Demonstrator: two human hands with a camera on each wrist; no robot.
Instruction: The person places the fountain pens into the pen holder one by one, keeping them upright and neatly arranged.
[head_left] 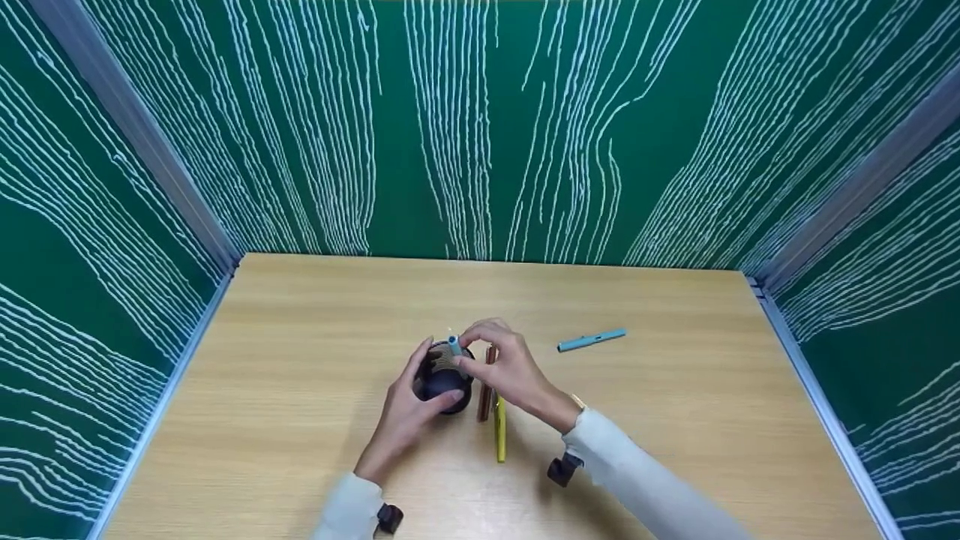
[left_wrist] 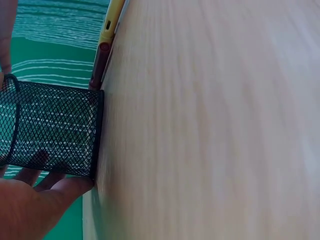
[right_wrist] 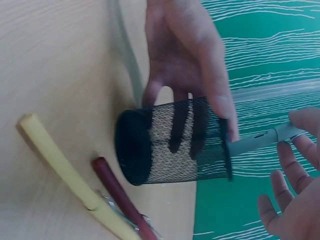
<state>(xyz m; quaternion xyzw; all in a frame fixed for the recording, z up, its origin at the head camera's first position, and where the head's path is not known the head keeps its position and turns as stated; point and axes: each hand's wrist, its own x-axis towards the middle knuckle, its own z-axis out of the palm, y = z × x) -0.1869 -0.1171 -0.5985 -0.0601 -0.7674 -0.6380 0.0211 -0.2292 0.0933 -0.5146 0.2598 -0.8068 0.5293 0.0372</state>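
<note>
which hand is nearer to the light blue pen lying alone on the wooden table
Right. The right hand is left of the lone light blue pen, pinching a second light blue pen at the black mesh cylindrical cup; the left hand is farther left, gripping the cup.

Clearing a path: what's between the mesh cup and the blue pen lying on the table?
In the head view: the right hand, a dark red pen partly hidden by it, then bare tabletop.

The left hand (head_left: 405,409) holds a black cup (head_left: 438,388) on the table (head_left: 315,330). The right hand (head_left: 511,369) pinches a blue pen (head_left: 454,346), maybe partly inside the cup. A reddish pen (head_left: 484,403) and a yellow pen (head_left: 501,436) lie close by; another blue pen (head_left: 591,340) lies farther right.
</note>
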